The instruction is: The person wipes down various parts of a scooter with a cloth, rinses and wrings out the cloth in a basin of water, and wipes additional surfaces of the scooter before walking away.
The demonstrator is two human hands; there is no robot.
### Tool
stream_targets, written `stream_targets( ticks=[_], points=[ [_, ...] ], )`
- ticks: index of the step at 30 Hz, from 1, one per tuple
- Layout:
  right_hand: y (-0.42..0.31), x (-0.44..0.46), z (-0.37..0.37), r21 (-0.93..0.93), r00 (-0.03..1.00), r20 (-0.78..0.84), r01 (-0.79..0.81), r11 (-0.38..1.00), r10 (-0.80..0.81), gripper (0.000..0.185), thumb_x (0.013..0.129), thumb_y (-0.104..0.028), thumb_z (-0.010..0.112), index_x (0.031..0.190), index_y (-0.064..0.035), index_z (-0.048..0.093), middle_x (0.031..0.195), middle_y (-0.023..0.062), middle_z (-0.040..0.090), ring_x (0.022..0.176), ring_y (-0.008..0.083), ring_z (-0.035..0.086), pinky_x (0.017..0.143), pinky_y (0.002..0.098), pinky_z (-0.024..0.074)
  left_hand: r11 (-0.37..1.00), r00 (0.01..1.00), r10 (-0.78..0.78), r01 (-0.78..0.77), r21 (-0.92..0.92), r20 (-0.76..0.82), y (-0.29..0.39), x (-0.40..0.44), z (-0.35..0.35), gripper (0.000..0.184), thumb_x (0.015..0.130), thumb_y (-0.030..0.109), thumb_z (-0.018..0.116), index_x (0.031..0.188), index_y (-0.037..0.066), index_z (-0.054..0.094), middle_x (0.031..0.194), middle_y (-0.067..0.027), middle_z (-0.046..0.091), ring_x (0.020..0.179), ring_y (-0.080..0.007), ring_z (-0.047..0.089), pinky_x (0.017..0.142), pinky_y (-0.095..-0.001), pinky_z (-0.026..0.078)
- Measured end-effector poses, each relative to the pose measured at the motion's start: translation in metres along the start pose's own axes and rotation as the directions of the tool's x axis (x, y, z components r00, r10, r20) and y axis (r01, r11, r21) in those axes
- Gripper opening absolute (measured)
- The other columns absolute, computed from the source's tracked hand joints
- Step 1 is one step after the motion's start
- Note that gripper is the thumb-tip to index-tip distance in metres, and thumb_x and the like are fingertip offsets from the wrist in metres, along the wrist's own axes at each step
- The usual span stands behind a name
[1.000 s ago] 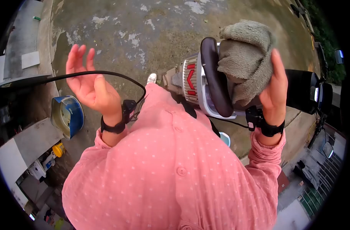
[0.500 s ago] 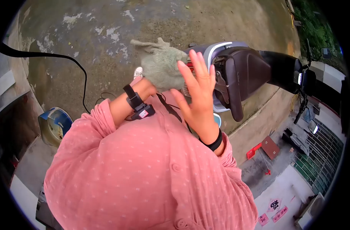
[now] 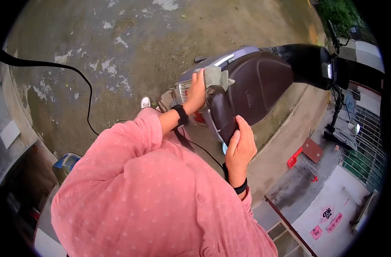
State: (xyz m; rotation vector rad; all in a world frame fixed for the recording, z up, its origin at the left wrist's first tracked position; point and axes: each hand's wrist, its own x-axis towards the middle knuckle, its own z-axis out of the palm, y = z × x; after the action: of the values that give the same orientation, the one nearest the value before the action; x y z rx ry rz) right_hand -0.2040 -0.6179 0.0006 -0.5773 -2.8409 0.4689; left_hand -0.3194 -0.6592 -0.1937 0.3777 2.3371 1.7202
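My left hand (image 3: pixel 196 92) is closed on a grey-green cloth (image 3: pixel 217 78). It presses the cloth against the rear of an electric scooter, by the upper end of the dark brown backrest (image 3: pixel 221 109). Beyond lies the brown scooter seat (image 3: pixel 268 77). My right hand (image 3: pixel 241 147) touches the near edge of the backrest and seat, fingers stretched out together and thumb apart. Its fingertips are partly hidden by the angle. Black bands circle both wrists.
The scooter's handlebar (image 3: pixel 337 100) and mirrors stand at the right. A low concrete ledge (image 3: pixel 285 128) runs alongside. Wet, stained concrete ground (image 3: pixel 140 34) spreads ahead. At left are a black cable (image 3: pixel 89 85) and a bucket (image 3: pixel 66 165). A red-handled dustpan (image 3: pixel 312 150) lies farther right.
My left hand has moved right and up to the scooter's rear, with the cloth now bunched small. My right hand has come down from mid-air onto the backrest edge. The view has shifted.
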Motion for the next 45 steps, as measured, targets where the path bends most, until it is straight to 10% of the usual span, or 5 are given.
stream_targets(
  ticks=[7, 31, 37, 42, 45],
  points=[
    [-0.009, 0.003, -0.009, 0.016, 0.992, 0.111, -0.055, 0.998, 0.053, 0.035, 0.072, -0.006, 0.049, 0.105, 0.0018, 0.056, 0.106, 0.015, 0.057, 0.093, 0.0307, 0.057, 0.079, 0.0369, 0.045, 0.853, 0.786, -0.059, -0.28, 0.44, 0.615, 0.004, 0.113, 0.019, 0.027, 0.073, 0.001, 0.05, 0.099, -0.003, 0.046, 0.112, -0.0229, 0.044, 0.101, -0.0386, 0.05, 0.081, -0.0449, 0.043],
    [-0.041, -0.02, -0.013, -0.03, 0.835, -0.003, -0.549, 0.835, 0.55, 0.035, 0.083, -0.024, 0.04, 0.094, 0.0049, 0.057, 0.098, 0.0193, 0.06, 0.092, 0.0331, 0.057, 0.082, 0.0374, 0.0436, 0.932, 0.439, 0.238, -0.355, -0.076, 0.866, -0.005, 0.132, 0.044, 0.055, 0.073, 0.005, 0.05, 0.125, -0.007, 0.037, 0.138, -0.0268, 0.021, 0.129, -0.039, 0.021, 0.103, -0.0424, 0.026],
    [-0.089, -0.072, 0.039, 0.388, -0.084, -0.583, -0.903, 0.186, 0.808, 0.036, 0.094, -0.021, 0.037, 0.12, 0.0038, 0.042, 0.121, 0.0144, 0.045, 0.11, 0.0222, 0.044, 0.095, 0.0337, 0.0324, 0.951, 0.449, 0.308, -0.105, -0.292, 0.839, -0.021, 0.151, 0.045, 0.041, 0.076, 0.01, 0.049, 0.115, -0.004, 0.049, 0.13, -0.0304, 0.034, 0.124, -0.0416, 0.03, 0.102, -0.0396, 0.028],
    [-0.178, -0.129, 0.152, 0.191, -0.174, 0.522, -0.93, -0.313, 0.835, 0.032, 0.085, -0.016, 0.054, 0.111, 0.0024, 0.052, 0.088, 0.0112, 0.061, 0.079, 0.0205, 0.056, 0.078, 0.0306, 0.043, 0.967, 0.302, 0.151, 0.154, -0.205, 0.941, -0.021, 0.172, 0.049, 0.04, 0.081, 0.016, 0.05, 0.116, -0.004, 0.048, 0.13, -0.0301, 0.034, 0.122, -0.0423, 0.033, 0.1, -0.038, 0.03],
    [-0.201, -0.079, 0.193, 0.326, 0.268, 0.549, -0.941, 0.093, 0.792, 0.03, 0.08, -0.009, 0.056, 0.109, 0.0011, 0.055, 0.093, 0.0161, 0.061, 0.081, 0.0288, 0.058, 0.076, 0.0318, 0.0458, 0.973, 0.564, 0.229, -0.099, -0.21, 0.793, -0.012, 0.152, 0.036, 0.052, 0.081, 0.02, 0.053, 0.126, -0.001, 0.036, 0.137, -0.0298, 0.021, 0.124, -0.0443, 0.027, 0.101, -0.0412, 0.028]
  ],
)
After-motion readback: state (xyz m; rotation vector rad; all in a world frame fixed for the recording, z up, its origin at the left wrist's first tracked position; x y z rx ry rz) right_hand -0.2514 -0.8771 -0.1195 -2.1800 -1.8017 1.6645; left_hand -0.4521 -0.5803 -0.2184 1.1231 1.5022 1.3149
